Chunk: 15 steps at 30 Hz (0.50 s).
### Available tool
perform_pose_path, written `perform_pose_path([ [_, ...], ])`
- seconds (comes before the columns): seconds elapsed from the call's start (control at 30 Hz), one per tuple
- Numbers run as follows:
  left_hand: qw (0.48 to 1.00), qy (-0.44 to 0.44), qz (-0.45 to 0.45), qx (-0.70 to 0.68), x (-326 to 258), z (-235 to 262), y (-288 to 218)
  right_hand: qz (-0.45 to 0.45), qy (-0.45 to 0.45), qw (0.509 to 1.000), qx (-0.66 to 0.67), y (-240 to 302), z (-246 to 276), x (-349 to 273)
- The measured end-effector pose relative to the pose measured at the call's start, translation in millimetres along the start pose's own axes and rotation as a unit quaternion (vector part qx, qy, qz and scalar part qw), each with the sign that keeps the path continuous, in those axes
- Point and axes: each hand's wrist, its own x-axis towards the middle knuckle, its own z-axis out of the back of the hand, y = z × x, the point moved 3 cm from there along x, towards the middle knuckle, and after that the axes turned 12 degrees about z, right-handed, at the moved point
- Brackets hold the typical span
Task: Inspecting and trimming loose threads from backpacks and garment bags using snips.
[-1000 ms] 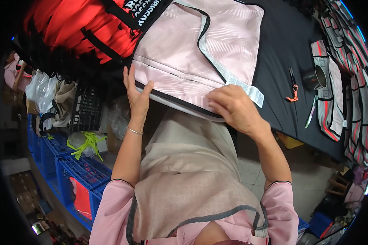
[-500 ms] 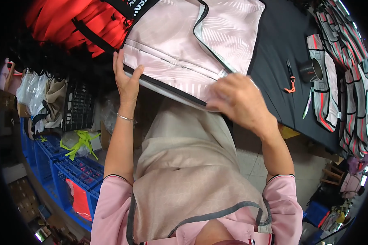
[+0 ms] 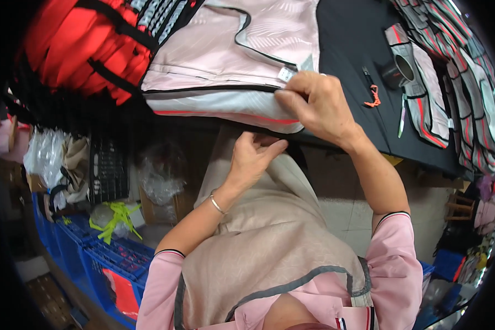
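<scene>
A pale pink patterned fabric piece (image 3: 192, 58) with black binding lies at the front of the black-covered table. Along its near side, a light grey layer with an orange-red stripe shows below the black edge. At the near right corner, by a small white label (image 3: 285, 74), my right hand (image 3: 316, 104) pinches the piece's edge. Below the table's front edge, before my apron, is my left hand (image 3: 254, 159); its fingers are loosely bent and apart, with nothing seen in them. It appears clear of the fabric.
Red fabric pieces with black straps (image 3: 88, 49) are heaped at the left. A dark metal cup (image 3: 397, 72), a small black tool (image 3: 368, 82) with an orange cord and a pen (image 3: 402, 115) lie at right, near striped grey pieces (image 3: 432, 110). Blue crates (image 3: 121, 250) stand lower left.
My left hand has let go of the fabric's left edge and moved down and right. The near edge is lifted, showing the grey striped layer. My right hand stays at the corner.
</scene>
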Motion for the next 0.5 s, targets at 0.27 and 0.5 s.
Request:
perform_pose_path([
  [0.27, 0.976, -0.074, -0.198, -0.059, 19.9, -45.8, -81.3, -0.088, -0.093, 0.984, 0.12, 9.6, 34.3, 54.2],
  [0.5, 0.946, -0.149, -0.237, 0.162, 22.3, -21.4, -95.4, 0.041, -0.082, 0.99, 0.11, 4.6, 40.9, 47.6],
])
